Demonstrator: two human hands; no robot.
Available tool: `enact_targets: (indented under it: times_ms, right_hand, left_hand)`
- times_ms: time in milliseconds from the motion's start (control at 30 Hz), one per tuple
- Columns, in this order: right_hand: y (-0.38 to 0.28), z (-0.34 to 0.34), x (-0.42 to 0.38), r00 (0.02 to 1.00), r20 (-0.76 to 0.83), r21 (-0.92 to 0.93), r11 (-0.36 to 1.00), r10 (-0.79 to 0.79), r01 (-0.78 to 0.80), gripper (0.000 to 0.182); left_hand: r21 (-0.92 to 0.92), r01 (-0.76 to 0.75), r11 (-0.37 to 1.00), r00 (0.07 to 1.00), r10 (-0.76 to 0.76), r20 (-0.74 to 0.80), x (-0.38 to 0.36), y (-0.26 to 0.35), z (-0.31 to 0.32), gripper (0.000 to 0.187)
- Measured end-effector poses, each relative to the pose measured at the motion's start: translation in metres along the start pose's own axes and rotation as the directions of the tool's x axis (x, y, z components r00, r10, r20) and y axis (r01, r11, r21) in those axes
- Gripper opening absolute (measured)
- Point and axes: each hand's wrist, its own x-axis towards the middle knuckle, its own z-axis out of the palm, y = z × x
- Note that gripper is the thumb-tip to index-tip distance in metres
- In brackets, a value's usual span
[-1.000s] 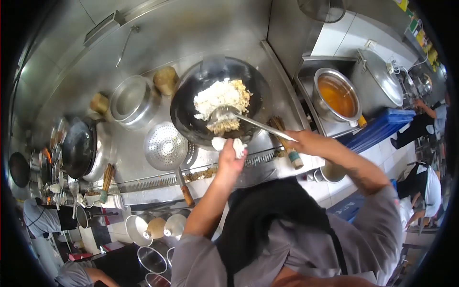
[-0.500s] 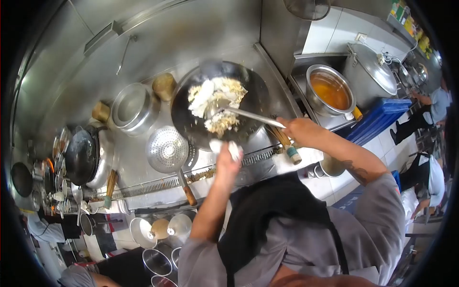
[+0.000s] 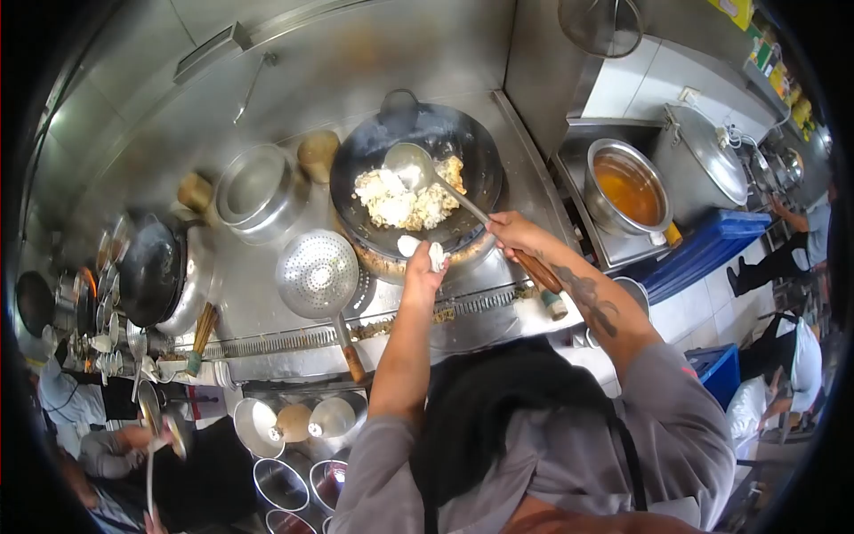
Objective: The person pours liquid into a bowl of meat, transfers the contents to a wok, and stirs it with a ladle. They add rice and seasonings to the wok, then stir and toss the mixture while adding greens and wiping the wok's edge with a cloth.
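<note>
- Steel desk (image 3: 267,294) spreads wide across the view, with burners and pans all over it.
- Black wok (image 3: 416,173) sits up at the back of that desk, just beside the steel side wall, a heap of fried rice (image 3: 405,198) down in its bowl.
- Off to the right, a steel pot of orange broth (image 3: 627,185) stands in its own well, well apart from the wok.
- Left of the wok, a perforated strainer (image 3: 318,274) lies on the desk, its wooden handle pointing back toward the person.
- Ladle (image 3: 411,165) is in play: its bowl hangs over the rice, the long handle slanting down to the right.
- Right hand (image 3: 516,236) has its fingers wrapped round that ladle handle, near the wooden end.
- Left hand (image 3: 422,267) is at the wok's near rim, fingers clamped on a white cloth (image 3: 420,249) that is pressed against the rim.
- Bottom left, another person's hand holds a second ladle (image 3: 151,418), away from the wok.
</note>
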Motion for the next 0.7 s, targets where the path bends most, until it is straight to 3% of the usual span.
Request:
enact_targets:
  times_ms: [33, 67, 200, 233, 267, 300, 367, 433, 467, 533, 567, 667, 700]
  right_hand:
    - [-0.001, -0.001, 0.001, 0.994, -0.053, -0.11, 0.99, -0.094, 0.088, 0.032]
    - [-0.001, -0.007, -0.001, 0.963, -0.029, -0.258, 0.933, -0.269, 0.253, 0.046]
    - [0.001, -0.004, -0.009, 0.962, 0.023, -0.234, 0.934, -0.273, 0.271, 0.045]
    - [0.031, -0.003, 0.017, 0.901, -0.016, -0.56, 0.751, -0.433, 0.35, 0.04]
    - [0.049, -0.005, 0.031, 0.81, 0.007, -0.814, 0.468, -0.586, 0.345, 0.035]
    - [0.034, -0.01, 0.017, 0.811, 0.011, -0.81, 0.47, -0.585, 0.35, 0.035]
    - [-0.001, -0.036, -0.025, 0.928, 0.227, -0.814, 0.466, -0.296, 0.347, 0.043]
    - [-0.025, -0.073, -0.073, 0.886, 0.351, -0.805, 0.385, -0.304, 0.451, 0.04]
    - [-0.04, -0.08, -0.088, 0.886, 0.354, -0.8, 0.393, -0.301, 0.453, 0.04]
    - [-0.06, -0.095, -0.104, 0.918, 0.357, -0.862, 0.318, -0.173, 0.395, 0.043]
    - [-0.058, -0.093, -0.104, 0.918, 0.358, -0.86, 0.322, -0.17, 0.395, 0.043]
    - [-0.054, -0.089, -0.104, 0.911, 0.346, -0.87, 0.287, -0.225, 0.402, 0.045]
    - [-0.051, -0.098, -0.108, 0.856, 0.44, -0.833, 0.232, -0.27, 0.502, 0.045]
  left_hand:
    - [-0.009, 0.011, 1.0, 1.0, -0.011, -0.027, -0.002, -0.001, -0.001, 0.013]
    - [-0.012, 0.027, 1.0, 0.999, -0.027, 0.03, 0.008, -0.002, -0.01, 0.013]
    - [-0.034, 0.029, 0.999, 0.998, -0.027, 0.049, 0.007, -0.004, -0.013, 0.013]
    - [-0.031, 0.021, 0.999, 0.999, -0.019, 0.043, 0.007, -0.003, -0.011, 0.013]
    - [-0.026, 0.011, 1.0, 0.999, -0.01, 0.037, 0.005, -0.003, -0.009, 0.013]
    - [-0.025, 0.009, 1.0, 1.0, -0.008, 0.03, 0.002, -0.004, -0.011, 0.013]
    - [-0.096, -0.054, 0.994, 0.998, 0.057, 0.03, -0.003, -0.015, -0.013, 0.013]
    - [-0.078, -0.047, 0.996, 0.999, 0.046, -0.017, -0.104, -0.015, 0.039, 0.012]
    - [-0.098, 0.022, 0.995, 0.998, -0.015, 0.067, -0.13, -0.013, 0.046, 0.015]
    - [-0.107, 0.028, 0.994, 0.999, -0.03, -0.013, -0.126, -0.01, 0.052, 0.015]
    - [-0.117, 0.027, 0.993, 0.996, -0.037, -0.081, -0.124, -0.007, 0.057, 0.015]
    - [-0.106, 0.01, 0.994, 1.0, -0.013, -0.028, -0.125, -0.029, 0.045, 0.018]
    - [-0.081, 0.015, 0.997, 0.999, -0.019, -0.049, -0.135, -0.036, 0.042, 0.019]
